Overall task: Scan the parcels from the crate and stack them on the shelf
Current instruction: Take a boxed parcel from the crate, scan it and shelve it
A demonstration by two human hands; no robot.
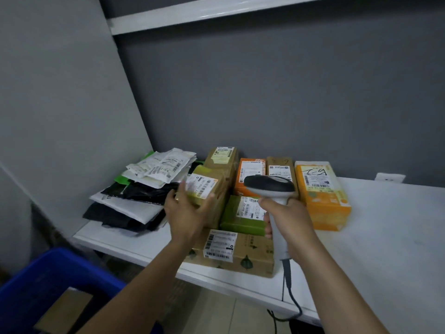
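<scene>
Parcel (204,189), a small olive-brown box, sits in our left hand (187,210). The fingers (179,191) curl up its left side and the thumb hooks its right edge, so the grip goes round the box. It's held over the white shelf (385,225), at the left-centre of the stack. Its white lbl faces us w/ barcodes; we read approx "507 PH02", the rest is too blurred. We can't tell if it touches the brown box under it.

Our right hand (289,220) wraps tight round the pale handle of the scanner (269,185). The dark grey head points left toward the parcel, and the cable (287,283) hangs down past the shelf edge.

Further out on the shelf:
- The green parcel (238,214) lies between our hands, lbl digits approx "007-12 815".
- A brown carton (250,256) w/ green leaf prints & a barcode lbl lies in front of it, at the front edge.
- Behind the scanner stand an orange box (248,172) and a brown box (280,165) w/ a handwritten mark.
- To the right is a yellow-orange box (322,201) w/ black scrawl above its lbl.
- A taller brown box (221,157) stands at the back.
- Far left is a heap of poly mailers (144,189) in white, black & green, lbls unreadable.

At lower left is the blue crate (36,280), w/ a cardboard piece (65,307) in it.
</scene>
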